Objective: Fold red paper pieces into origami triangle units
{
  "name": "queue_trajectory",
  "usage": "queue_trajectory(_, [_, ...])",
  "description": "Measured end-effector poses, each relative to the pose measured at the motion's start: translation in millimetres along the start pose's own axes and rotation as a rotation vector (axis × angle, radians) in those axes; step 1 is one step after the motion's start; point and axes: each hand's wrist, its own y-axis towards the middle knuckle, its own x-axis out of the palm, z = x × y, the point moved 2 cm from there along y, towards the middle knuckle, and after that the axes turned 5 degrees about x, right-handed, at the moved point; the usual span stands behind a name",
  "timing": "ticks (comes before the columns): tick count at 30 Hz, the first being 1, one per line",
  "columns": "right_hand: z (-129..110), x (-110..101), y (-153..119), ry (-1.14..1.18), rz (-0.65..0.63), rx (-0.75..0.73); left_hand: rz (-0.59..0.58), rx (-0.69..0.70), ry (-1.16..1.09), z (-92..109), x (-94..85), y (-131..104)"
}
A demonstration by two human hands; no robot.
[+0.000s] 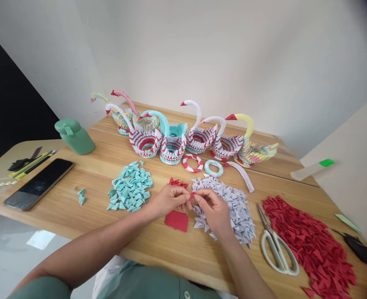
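Over the wooden table (102, 230), a small red folded paper piece (193, 194) is pinched between the fingertips of my left hand (173, 198) and my right hand (213, 207). Both hands are closed, nearly touching each other. Just below them lies a flat red paper sheet (177, 221). A little heap of red folded pieces (177, 182) shows behind my left hand. My right hand is over the edge of a pile of pale lilac paper triangles (239, 214). Left of my left hand is a pile of turquoise paper triangles (130, 187).
Several folded-paper swans (173, 143) stand along the back. Before them lie a red-white ring (192, 163), a turquoise-white ring (213, 168) and a white curved neck (241, 174). Scissors (278, 245) and a red triangle pile (311, 245) are right; a phone (40, 184) and green bottle (75, 137) left.
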Motion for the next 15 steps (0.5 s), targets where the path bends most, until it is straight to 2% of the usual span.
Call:
queue_trajectory(4, [-1,3,-2,-0.054,0.023,-0.07,0.036,0.139,0.268,8,2.7,-3])
queue_trajectory(8, [1,5,-2,-0.003,0.044,-0.056,0.097,0.227,0.434,13,4.2,-6])
queue_trajectory(11, [3,4,0,0.057,0.064,-0.011,0.077,0.225,0.368,11,5.0,-5])
queue_trajectory(15, [5,2,2,0.113,0.068,0.028,0.034,0.162,0.096,4,7.3,-4])
